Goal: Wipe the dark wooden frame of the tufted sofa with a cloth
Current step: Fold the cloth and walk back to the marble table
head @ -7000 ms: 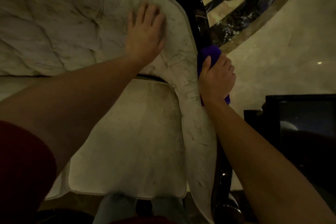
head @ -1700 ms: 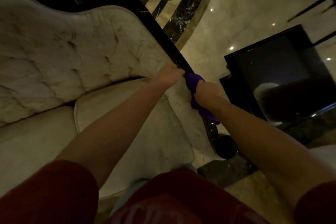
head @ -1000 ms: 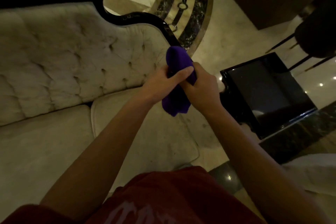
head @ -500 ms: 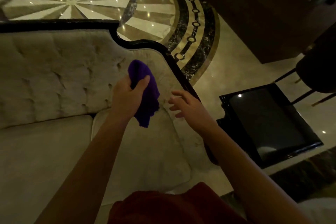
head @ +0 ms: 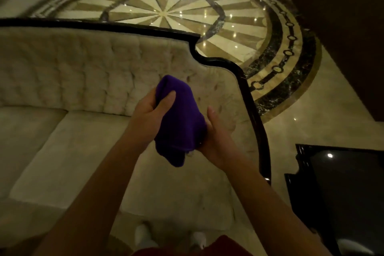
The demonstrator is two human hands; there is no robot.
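Observation:
A purple cloth (head: 179,122) hangs bunched in mid-air above the cream seat of the tufted sofa (head: 83,72). My left hand (head: 150,112) grips its upper part, thumb pressed on the front. My right hand (head: 216,133) holds the cloth's lower right side, fingers hidden behind the fabric. The sofa's dark wooden frame (head: 245,87) runs along the top of the backrest, dips in a notch, then curves down the right arm, a hand's width right of my right hand. Neither hand touches the frame.
A glossy black side table (head: 340,189) stands right of the sofa arm. Polished marble floor (head: 172,10) with a round sunburst inlay lies behind the sofa. Dark furniture (head: 342,27) fills the top right corner. My white shoes (head: 143,235) are at the seat's front edge.
The cloth came off the right arm's frame and passed to my left hand. Half a second ago my right hand was free; now it holds the cloth's lower edge too.

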